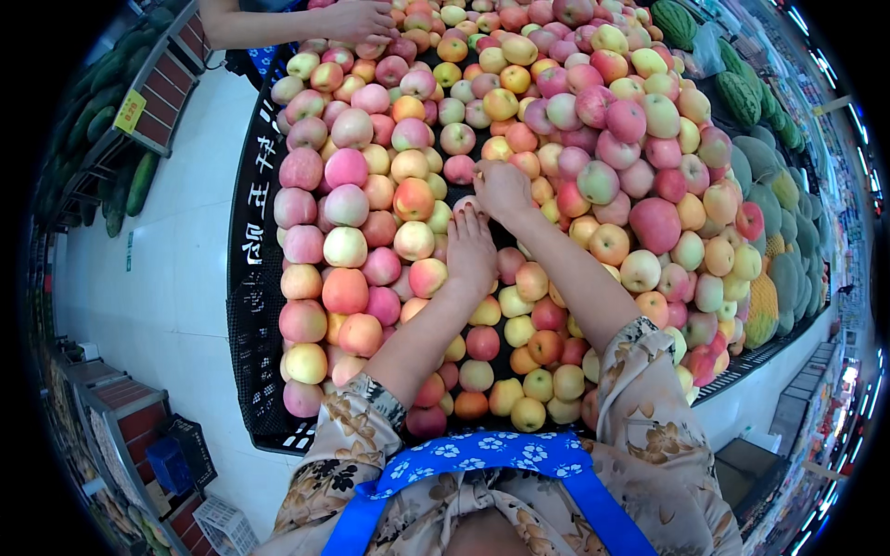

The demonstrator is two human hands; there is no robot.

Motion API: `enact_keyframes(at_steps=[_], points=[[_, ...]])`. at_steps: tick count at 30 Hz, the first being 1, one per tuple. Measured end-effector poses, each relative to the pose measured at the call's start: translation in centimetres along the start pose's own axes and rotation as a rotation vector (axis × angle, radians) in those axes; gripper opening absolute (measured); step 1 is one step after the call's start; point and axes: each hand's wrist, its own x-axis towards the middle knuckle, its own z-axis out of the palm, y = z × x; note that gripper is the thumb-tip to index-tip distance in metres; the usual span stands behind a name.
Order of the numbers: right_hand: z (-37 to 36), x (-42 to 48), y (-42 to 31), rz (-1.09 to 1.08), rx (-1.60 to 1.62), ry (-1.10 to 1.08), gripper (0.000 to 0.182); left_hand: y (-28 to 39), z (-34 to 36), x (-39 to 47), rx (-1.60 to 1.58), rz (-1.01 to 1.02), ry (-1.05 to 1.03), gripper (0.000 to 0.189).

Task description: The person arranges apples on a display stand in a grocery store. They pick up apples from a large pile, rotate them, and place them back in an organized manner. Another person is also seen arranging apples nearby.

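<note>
Red and yellow apples fill a wide black display bin [252, 299] before me. My left hand [471, 250] reaches in palm down, its fingertips touching a pale pink apple [466, 202]. Just beyond it and to the right, my right hand [504, 191] is bent at the wrist, with its fingers curled down beside a red apple [459, 169]. Its fingertips are largely hidden, so what lies under them is not visible. Dark bin lining shows between the two hands. To their left the apples lie in rows; to their right they are heaped higher.
Another person's hand [358, 21] rests on apples at the far left. Green melons [765, 187] and watermelons [738, 97] border the right side. Left of the bin runs a pale tiled floor [181, 278], with a blue crate [168, 464] and a white basket [222, 525].
</note>
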Motion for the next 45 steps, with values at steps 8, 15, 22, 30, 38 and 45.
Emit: enact_keyframes(at_steps=[8, 15, 22, 30, 38, 45], points=[[3.1, 3.2, 1.2, -0.172, -0.254, 0.082, 0.04, 0.1, 0.4, -0.1, 0.024, 0.021, 0.047, 0.108], [2.7, 3.4, 1.8, -0.228, -0.136, -0.025, 0.047, -0.1, 0.8, -0.2, -0.004, 0.013, 0.096, 0.104], [2.0, 3.2, 3.6, -0.278, -0.091, -0.206, 0.05, -0.1, -1.6, -0.6, -0.039, 0.03, -0.054, 0.084], [3.0, 1.9, 3.9, -0.294, -0.049, -0.193, 0.047, -0.2, -1.2, -0.5, -0.01, 0.031, -0.034, 0.107], [3.9, 1.4, 4.1, -0.31, -0.078, -0.118, 0.055, 0.0, -1.1, -0.2, 0.006, 0.019, -0.036, 0.11], [4.3, 1.9, 2.9, -0.343, -0.076, -0.115, 0.053, -0.9, 0.6, 0.9, 0.041, -0.087, 0.102, 0.13]])
